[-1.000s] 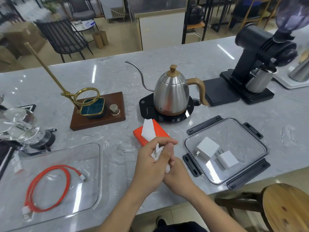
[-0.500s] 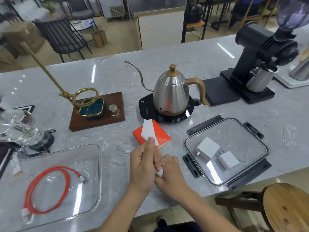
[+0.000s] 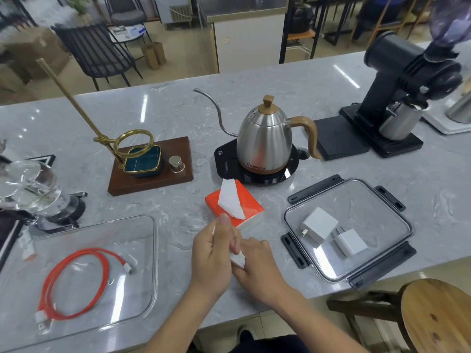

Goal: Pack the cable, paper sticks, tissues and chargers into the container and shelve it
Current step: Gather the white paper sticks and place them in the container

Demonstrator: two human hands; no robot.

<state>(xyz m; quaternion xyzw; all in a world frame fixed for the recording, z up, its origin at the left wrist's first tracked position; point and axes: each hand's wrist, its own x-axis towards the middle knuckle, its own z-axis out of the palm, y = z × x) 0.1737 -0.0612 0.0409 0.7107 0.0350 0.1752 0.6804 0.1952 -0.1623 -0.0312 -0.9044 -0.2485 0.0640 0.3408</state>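
My left hand (image 3: 212, 258) and my right hand (image 3: 257, 266) meet at the counter's front, both closed on a white tissue rolled into a thin paper stick (image 3: 238, 259). Just beyond them lies an orange tissue pack (image 3: 248, 208) with a white sheet standing out of it. A clear glass container (image 3: 150, 250) sits at the front left with a coiled orange cable (image 3: 74, 281) inside. To the right lies the container's clear lid (image 3: 382, 207) with black clips, and two white chargers (image 3: 318, 226) rest on it.
Behind the tissue pack stands a steel gooseneck kettle (image 3: 265, 138) on a black base. A wooden stand with a brass ring (image 3: 150, 164) is at the back left, a glass vessel (image 3: 28, 187) at far left, a black grinder (image 3: 397, 93) at back right, a wooden stool (image 3: 433, 317) below.
My hands have drawn back from the tissue pack toward me and rolled the loose tissue tighter between them; less white paper shows now.
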